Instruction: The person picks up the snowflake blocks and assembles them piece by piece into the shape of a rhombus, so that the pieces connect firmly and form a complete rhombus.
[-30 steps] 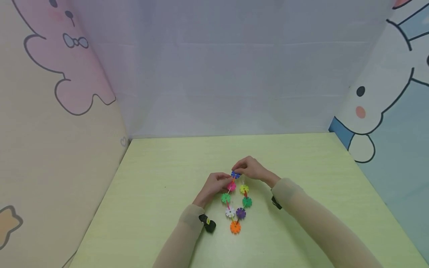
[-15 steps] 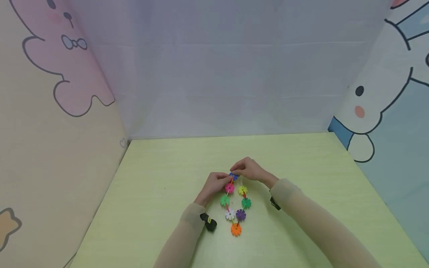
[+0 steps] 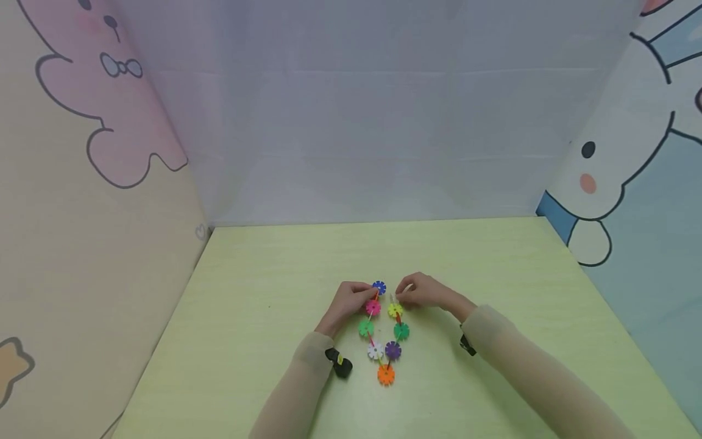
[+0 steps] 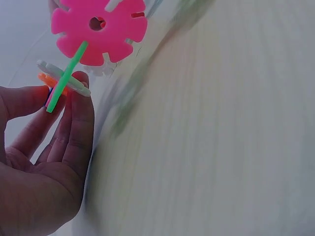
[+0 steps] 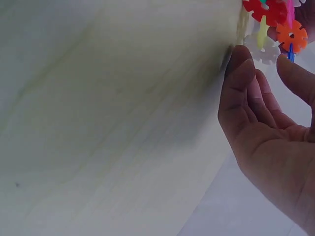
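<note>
A loop-like chain of colourful slotted snowflake discs lies in the middle of the head view, with its far end parted. My left hand (image 3: 348, 300) pinches the left strand between thumb and fingertips, just below the blue disc (image 3: 381, 285) and above the pink disc (image 3: 373, 307). In the left wrist view, an orange disc (image 4: 60, 86) seen edge-on sits at those fingertips. My right hand (image 3: 425, 291) is beside the right strand's end, fingertips close to a white disc (image 3: 392, 298) standing edge-on over the yellow disc (image 3: 395, 311). Its thumb and forefinger are apart in the right wrist view.
The chain runs down through green (image 3: 366, 328) and white discs to an orange disc (image 3: 386, 374) at the near end. Purple (image 3: 392, 350) and dark green (image 3: 401, 331) discs form the right strand. Cartoon-printed walls border the pale table (image 3: 274, 262).
My right hand has left the blue disc and moved right and nearer, beside the yellow disc. The blue disc now shows fully. My left hand keeps its pinch almost in place.
</note>
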Demonstrator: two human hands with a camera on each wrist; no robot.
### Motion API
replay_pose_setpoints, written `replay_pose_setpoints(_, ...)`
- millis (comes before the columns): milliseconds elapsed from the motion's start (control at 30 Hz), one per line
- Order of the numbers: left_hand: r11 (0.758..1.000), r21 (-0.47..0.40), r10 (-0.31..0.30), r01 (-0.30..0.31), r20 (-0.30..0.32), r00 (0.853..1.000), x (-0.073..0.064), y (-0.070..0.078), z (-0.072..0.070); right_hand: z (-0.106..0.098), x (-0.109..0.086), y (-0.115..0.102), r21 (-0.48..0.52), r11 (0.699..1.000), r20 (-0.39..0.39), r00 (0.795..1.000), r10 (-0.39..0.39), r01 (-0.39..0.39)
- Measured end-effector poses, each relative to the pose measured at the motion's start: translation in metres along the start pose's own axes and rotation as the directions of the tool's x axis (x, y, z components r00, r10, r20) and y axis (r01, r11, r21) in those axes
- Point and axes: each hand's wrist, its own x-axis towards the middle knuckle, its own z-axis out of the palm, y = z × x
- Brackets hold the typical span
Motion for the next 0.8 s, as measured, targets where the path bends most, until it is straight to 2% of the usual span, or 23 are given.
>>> replay_pose_setpoints(100, 1.0, 0.004, -0.007, 0.007, -0.003, 1.0, -0.001, 0.001, 0.0, 0.005, -0.003, 0.003, 0.068, 0.998, 0.031, 1.0, 0.003, -0.005)
replay_pose_setpoints(233, 1.0, 0.014, -0.01, 0.01, -0.015, 1.0, -0.001, 0.001, 0.001, 0.011, -0.004, 0.005, 0.11, 0.994, 0.031, 0.999, -0.019, 0.016)
replay_pose_setpoints(433, 1.0, 0.01, -0.014, 0.014, -0.018, 1.0, -0.001, 0.0, 0.001, 0.014, -0.005, 0.005, 0.12, 0.992, 0.005, 0.999, -0.038, 0.037)
replay_pose_setpoints(800, 1.0, 0.027, 0.0, 0.0, -0.025, 1.0, 0.0, 0.001, 0.001, 0.011, -0.002, 0.005, 0.13, 0.989, 0.02, 0.997, -0.074, 0.07)
